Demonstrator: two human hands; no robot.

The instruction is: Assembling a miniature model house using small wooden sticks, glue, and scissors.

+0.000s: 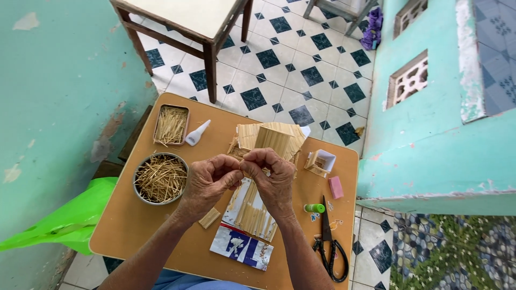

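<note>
**Small sticks, crowded board: where this could slip**

Both hands meet above the middle of the small brown table (123, 231). The left hand (207, 182) and the right hand (271, 177) have their fingertips pressed together, pinching something very thin between them (most likely a single toothpick, though it is too small to make out for sure). Directly behind the hands stands the toothpick house (271, 140), a model with a slatted roof, and below them a flat panel of glued sticks (252, 212) lies on a printed card (242, 248).

The likeliest mishap, as I judge it, is a snapped or dropped stick: the pinch is tight and the piece is slender, so a little too much bending force would break it, and it would fall among the panel's sticks. The knuckles of the right hand sit just in front of the model's roof, so a sudden jerk could knock the house or loosen its slats.

The round metal bowl of toothpicks (160, 179) is near the left forearm, and a sweep of that arm could tip it; the rectangular tin of toothpicks (171, 125) and the white glue bottle (197, 132) lie farther off. On the right, the black scissors (329, 244) rest near the table edge by the right forearm, beside a green-capped tube (315, 208), and an elbow nudge could send them off.
</note>
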